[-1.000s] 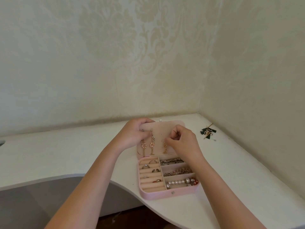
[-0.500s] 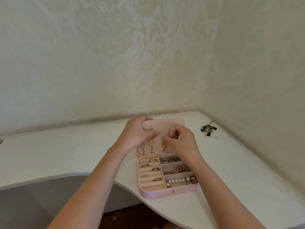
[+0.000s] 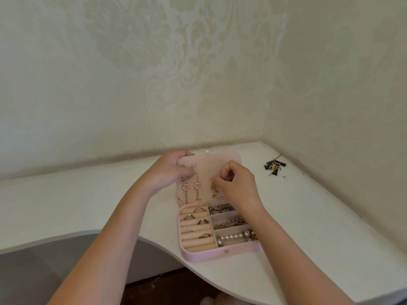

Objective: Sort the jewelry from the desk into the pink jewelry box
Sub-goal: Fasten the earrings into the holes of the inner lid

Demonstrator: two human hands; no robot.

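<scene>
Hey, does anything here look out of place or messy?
Only the dark tassel earrings, lying in a tangled heap at the far right of the desk, away from the pink jewelry box. Its contents look orderly.

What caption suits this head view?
Left hand holds the pink jewelry box by its lid while right hand pinches a gold earring; dark tassel jewelry waits.

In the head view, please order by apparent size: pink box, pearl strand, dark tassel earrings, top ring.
1. pink box
2. pearl strand
3. tassel earrings (farther away, so their place against the pearls is unsure)
4. top ring
</scene>
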